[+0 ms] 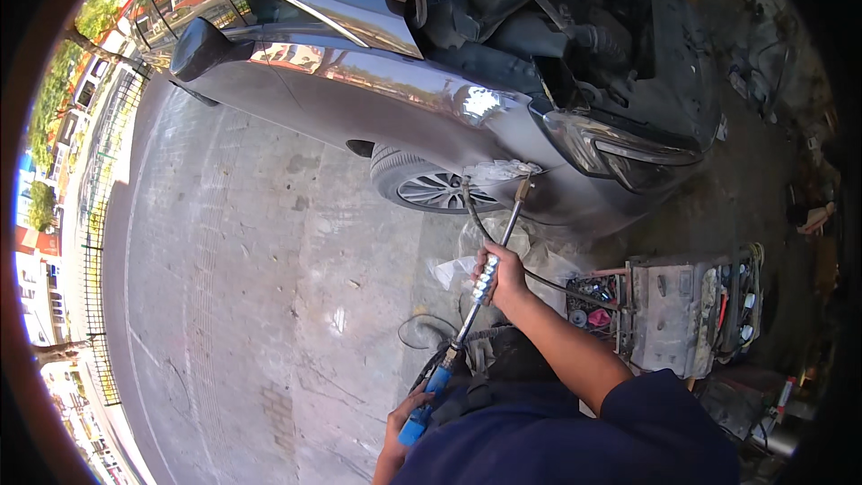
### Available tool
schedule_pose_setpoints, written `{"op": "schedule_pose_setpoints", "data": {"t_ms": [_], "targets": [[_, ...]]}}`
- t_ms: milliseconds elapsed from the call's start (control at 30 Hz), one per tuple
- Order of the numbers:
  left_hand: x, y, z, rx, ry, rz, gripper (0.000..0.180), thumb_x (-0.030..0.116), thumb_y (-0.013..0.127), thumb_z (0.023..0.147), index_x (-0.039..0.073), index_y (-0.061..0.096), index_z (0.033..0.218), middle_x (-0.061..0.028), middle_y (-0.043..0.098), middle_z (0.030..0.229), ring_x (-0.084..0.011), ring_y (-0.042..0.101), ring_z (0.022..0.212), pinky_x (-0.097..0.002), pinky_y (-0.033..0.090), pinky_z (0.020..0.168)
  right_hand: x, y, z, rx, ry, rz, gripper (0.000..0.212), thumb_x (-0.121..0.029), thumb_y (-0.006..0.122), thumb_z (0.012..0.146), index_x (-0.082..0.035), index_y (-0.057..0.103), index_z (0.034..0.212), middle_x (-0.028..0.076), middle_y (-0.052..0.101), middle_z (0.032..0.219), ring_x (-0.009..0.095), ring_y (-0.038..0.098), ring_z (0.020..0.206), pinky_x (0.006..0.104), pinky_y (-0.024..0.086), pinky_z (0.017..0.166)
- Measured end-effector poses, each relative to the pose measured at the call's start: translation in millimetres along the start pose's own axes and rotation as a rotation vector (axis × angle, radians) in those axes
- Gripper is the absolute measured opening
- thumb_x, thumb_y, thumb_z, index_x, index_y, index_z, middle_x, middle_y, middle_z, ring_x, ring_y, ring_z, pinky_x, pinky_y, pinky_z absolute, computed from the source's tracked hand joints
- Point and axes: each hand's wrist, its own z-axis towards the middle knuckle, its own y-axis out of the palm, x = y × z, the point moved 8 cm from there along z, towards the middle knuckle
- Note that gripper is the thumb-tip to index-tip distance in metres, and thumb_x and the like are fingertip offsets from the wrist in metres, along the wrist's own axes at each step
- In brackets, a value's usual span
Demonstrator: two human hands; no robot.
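A slide hammer dent puller (466, 330) runs from my body up to the dark car's front fender (431, 139). My left hand (402, 419) is wrapped round its blue handle at the lower end. Higher up, my right hand (505, 275) closes around the ribbed silver sliding weight. The tool's tip (524, 187) meets or nearly meets the fender by a scraped, bare-metal patch (496, 171) above the wheel arch. Left of the tip, the end of a thick dark cable (470, 207) is at the patch; how it is fixed there is too small to tell.
The front wheel (440, 187) lies just below the patch, with the headlight (620, 151) to its right. The engine bay (557, 36) is uncovered. A cart (666, 314) with trays of small parts stands close on my right. A looped cable (422, 330) rests on the concrete floor (269, 260).
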Motion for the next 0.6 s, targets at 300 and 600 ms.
{"op": "schedule_pose_setpoints", "data": {"t_ms": [300, 600], "targets": [[3.0, 0.0, 1.2, -0.014, -0.001, 0.01, 0.043, 0.01, 0.075, 0.094, 0.001, 0.074, 0.136, -0.0256, 0.061, 0.161, -0.03, 0.06, 0.148, -0.041, 0.047, 0.12, 44.0, -8.6, -15.0, 0.038, 0.132, -0.062, 0.022, -0.025, 0.073, 0.101, -0.008, 0.064, 0.089, 0.005, 0.063, 0.076, 0.024, 0.064, 0.068, 0.0455, 0.057, 0.074], [-9.5, -5.3, 3.0, -0.01, -0.038, -0.016, 0.043, 0.009, 0.076, 0.095, 0.0, 0.075, 0.136, -0.0264, 0.062, 0.159, -0.0296, 0.06, 0.147, -0.0417, 0.046, 0.121, 88.3, -17.0, -42.5, 0.13, 0.037, 0.092, 0.023, -0.029, 0.074, 0.1, -0.01, 0.062, 0.094, 0.006, 0.061, 0.077, 0.026, 0.06, 0.065, 0.0465, 0.054, 0.068]]}}
